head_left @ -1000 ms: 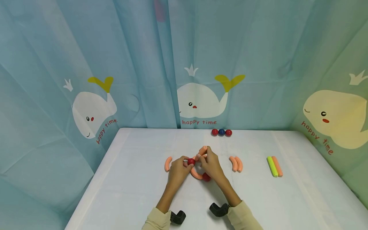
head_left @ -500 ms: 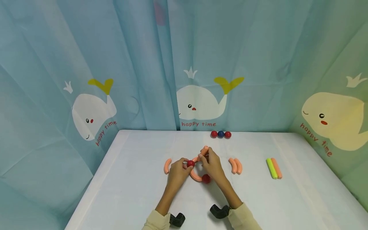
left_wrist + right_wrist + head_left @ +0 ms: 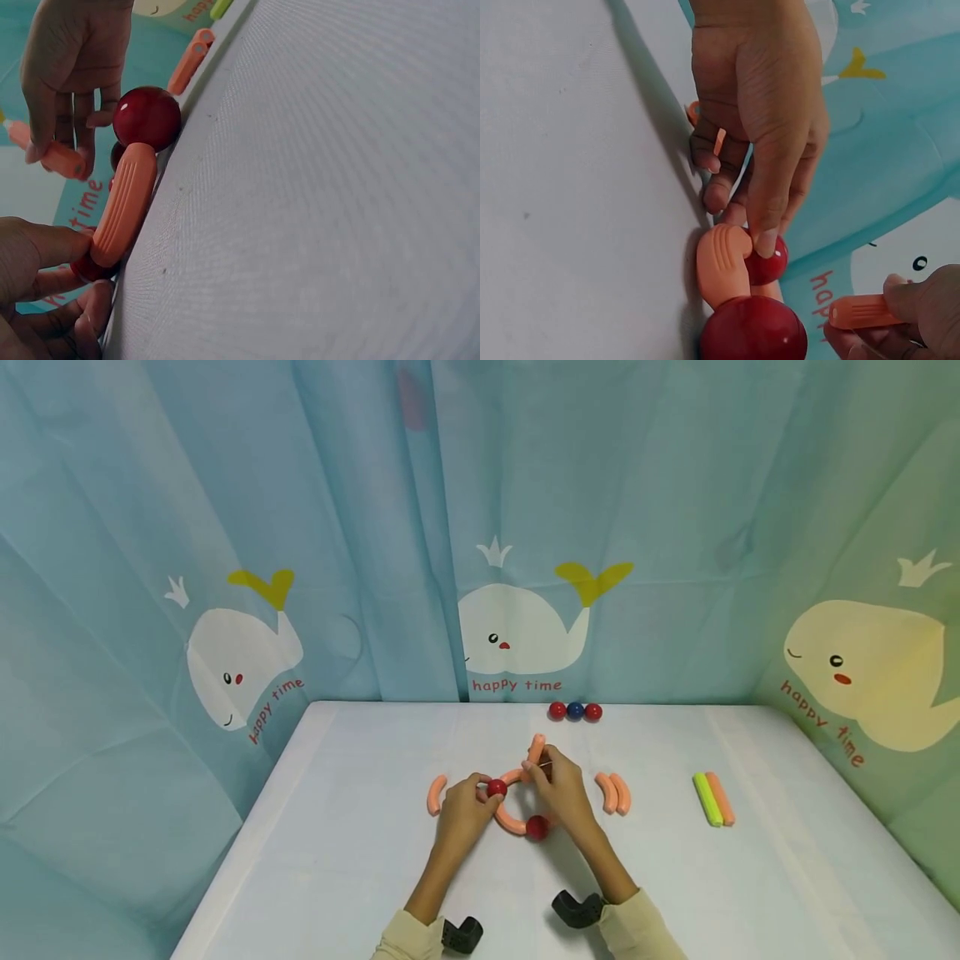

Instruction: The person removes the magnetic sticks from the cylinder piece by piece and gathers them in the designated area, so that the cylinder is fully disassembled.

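On the white table, smooth red balls and curved orange sticks form a ring. My left hand pinches one red ball on the ring's left side. A curved orange stick runs from there to a second red ball at the near side. In the left wrist view that stick has grooves along its length. My right hand holds a straight orange stick between thumb and fingers, over the ring's far side. That hand hides part of the ring's right side.
One curved orange stick lies left of the ring, and two curved orange sticks lie to its right. Farther right are a green stick and an orange stick. A blue ball sits between two red balls near the back edge.
The straight orange stick has swung more upright in my right hand, which has shifted slightly right. My left hand keeps its pinch on the red ball.
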{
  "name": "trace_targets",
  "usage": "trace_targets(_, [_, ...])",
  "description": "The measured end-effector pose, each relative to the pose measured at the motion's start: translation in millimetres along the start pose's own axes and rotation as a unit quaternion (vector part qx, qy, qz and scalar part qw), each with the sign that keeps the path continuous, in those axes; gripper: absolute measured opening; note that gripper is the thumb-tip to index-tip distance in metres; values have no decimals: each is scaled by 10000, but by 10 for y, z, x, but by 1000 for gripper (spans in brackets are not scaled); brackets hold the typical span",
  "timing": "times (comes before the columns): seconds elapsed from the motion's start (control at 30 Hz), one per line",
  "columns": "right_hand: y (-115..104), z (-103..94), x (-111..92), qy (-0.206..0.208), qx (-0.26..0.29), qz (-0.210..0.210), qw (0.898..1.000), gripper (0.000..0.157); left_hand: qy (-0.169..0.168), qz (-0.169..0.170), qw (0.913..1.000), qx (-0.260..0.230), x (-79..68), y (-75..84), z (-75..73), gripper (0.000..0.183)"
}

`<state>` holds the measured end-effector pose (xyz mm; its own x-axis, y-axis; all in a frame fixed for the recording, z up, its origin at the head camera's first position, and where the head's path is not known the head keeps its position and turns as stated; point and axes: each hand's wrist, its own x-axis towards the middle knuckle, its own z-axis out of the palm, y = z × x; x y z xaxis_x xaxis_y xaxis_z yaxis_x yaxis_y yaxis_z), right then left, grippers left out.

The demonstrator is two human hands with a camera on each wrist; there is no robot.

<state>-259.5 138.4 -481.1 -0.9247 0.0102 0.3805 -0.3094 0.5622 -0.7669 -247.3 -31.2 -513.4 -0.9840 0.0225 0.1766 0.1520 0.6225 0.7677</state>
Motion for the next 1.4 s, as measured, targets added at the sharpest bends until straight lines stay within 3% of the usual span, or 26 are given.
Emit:
trace_targets(0.23, [21,-115,16,40,-250,-22,9997,21,5,6,10000,-40,-5,27,23,30])
trace_targets(0.63, [125,-440,50,271,-184,428,9985,36,45,-66,9999,146,11,103,54,31])
trace_targets(0.93, [329,-871,-44,611,-699,589,9939,33,-22,-242,9996,140,-23,68,75,32])
trace_targets(1.17, [568,-1264,-148,1079,-1136,431,9867,31,-26,-360,9992,160,-21,48,55,33])
trace_targets(1.4, [700,-1662,-181,1527,-1347,1037,9735,35,91,-171,9997,174,-23,25,27,31])
